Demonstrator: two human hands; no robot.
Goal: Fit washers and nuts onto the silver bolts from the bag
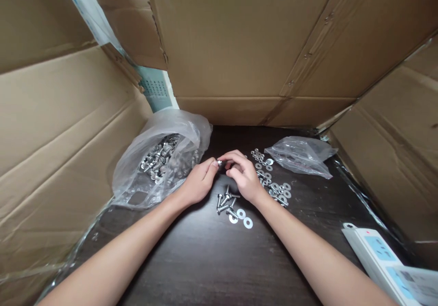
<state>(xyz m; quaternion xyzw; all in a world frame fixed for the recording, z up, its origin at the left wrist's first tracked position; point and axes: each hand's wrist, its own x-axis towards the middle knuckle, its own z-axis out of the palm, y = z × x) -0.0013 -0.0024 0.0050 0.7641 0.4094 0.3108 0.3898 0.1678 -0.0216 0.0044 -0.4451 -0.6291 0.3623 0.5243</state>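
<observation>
My left hand [202,178] is closed, pinching a small metal bolt [220,163] between thumb and fingers; only its shiny end shows, the rest is hidden. My right hand [243,173] is curved beside it, with the index fingertip at the bolt's end and the thumb apart from it. Below the hands lies a small group of bolts [226,201], some with nuts or washers on them. Close to these bolts are flat washers [247,223]. Right of my right hand spreads a scatter of washers and bolts [273,187], with small nuts [257,154] behind.
A clear plastic bag [130,178] full of bolts [160,157] stands open at the left. At the back right lies a crumpled clear bag [303,155]. A white power strip [376,255] sits front right on the dark table [191,260]. Cardboard walls [239,45] enclose the table.
</observation>
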